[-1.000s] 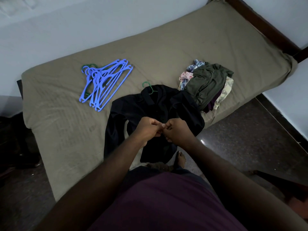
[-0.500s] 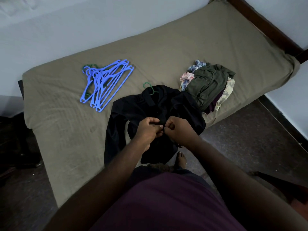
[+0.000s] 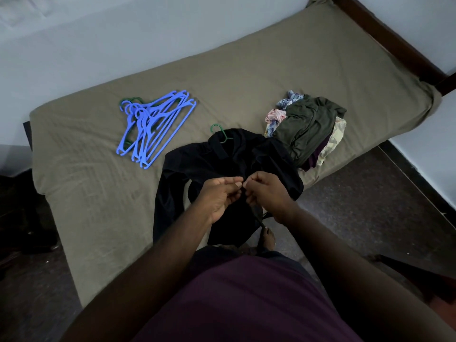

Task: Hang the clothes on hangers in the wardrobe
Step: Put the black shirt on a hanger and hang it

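Grips: our left grip (image 3: 219,196) and right grip (image 3: 269,193) meet fingertip to fingertip over the shirt front. Each is narrow, thumb and curled fingers pinching the dark cloth.
Shirt: the black shirt (image 3: 222,159) lies spread at the near edge of the bed (image 3: 98,193), collar away from us, its lower part hanging over the edge.
Hanger: only the hook of the green hanger (image 3: 218,130) shows, poking out at the collar.
Spare hangers: a bunch of blue hangers (image 3: 155,127) lies on the bed, left of the shirt and apart from it.
Clothes: the pile of clothes (image 3: 308,129), an olive garment on top, sits just beside the shirt on its right.
Floor: our bare foot (image 3: 267,236) stands on the dark floor (image 3: 357,206) below the shirt's hem.
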`<state>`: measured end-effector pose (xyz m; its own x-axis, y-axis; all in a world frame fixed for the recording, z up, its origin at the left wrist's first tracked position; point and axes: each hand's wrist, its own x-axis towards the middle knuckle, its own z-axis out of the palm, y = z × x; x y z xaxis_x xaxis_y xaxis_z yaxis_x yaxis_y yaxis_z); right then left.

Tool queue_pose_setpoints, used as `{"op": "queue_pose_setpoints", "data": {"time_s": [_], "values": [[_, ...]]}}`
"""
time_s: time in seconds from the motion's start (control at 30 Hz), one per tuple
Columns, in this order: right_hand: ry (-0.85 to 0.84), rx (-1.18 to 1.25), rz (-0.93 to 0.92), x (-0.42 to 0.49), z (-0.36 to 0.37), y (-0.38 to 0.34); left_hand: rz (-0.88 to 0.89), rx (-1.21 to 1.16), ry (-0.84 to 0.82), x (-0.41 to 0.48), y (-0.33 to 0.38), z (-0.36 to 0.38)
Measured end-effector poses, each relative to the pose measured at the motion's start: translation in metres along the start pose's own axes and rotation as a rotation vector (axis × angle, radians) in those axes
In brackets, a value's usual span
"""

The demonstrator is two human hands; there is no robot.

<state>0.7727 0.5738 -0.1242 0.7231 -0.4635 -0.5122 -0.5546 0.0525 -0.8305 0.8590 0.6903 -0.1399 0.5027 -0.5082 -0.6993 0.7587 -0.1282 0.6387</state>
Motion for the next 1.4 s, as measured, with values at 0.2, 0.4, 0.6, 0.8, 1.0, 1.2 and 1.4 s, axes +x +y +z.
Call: {"op": "queue_pose_setpoints", "data": {"time_s": [0.2, 0.4, 0.6, 0.8, 1.0, 1.2, 1.4], "values": [[-0.208, 0.341, 0.3, 0.007, -0.011, -0.001, 0.0, 0.018, -0.016, 0.002, -0.001, 0.0], [-0.083, 0.029, -0.022, 0.009, -0.006, 0.004, -0.019, -0.062, 0.019, 0.008, 0.002, 0.001], [0.059, -0.193, -0.147, 0.01, -0.004, 0.003, 0.076, 0.069, 0.013, 0.015, 0.004, 0.003], [0.014, -0.071, 0.001, 0.015, -0.006, -0.001, 0.27, 0.397, 0.012, 0.023, 0.0, 0.006], [0.044, 0.041, 0.004, 0.006, 0.007, 0.009, 0.208, 0.102, 0.078, 0.028, 0.014, 0.013], [0.124, -0.237, -0.12, 0.012, 0.004, 0.017, 0.286, 0.147, 0.114, 0.039, 0.016, 0.006], [0.12, -0.416, -0.216, 0.013, -0.015, 0.001, 0.334, 0.796, 0.168, 0.044, -0.019, -0.007]]}}
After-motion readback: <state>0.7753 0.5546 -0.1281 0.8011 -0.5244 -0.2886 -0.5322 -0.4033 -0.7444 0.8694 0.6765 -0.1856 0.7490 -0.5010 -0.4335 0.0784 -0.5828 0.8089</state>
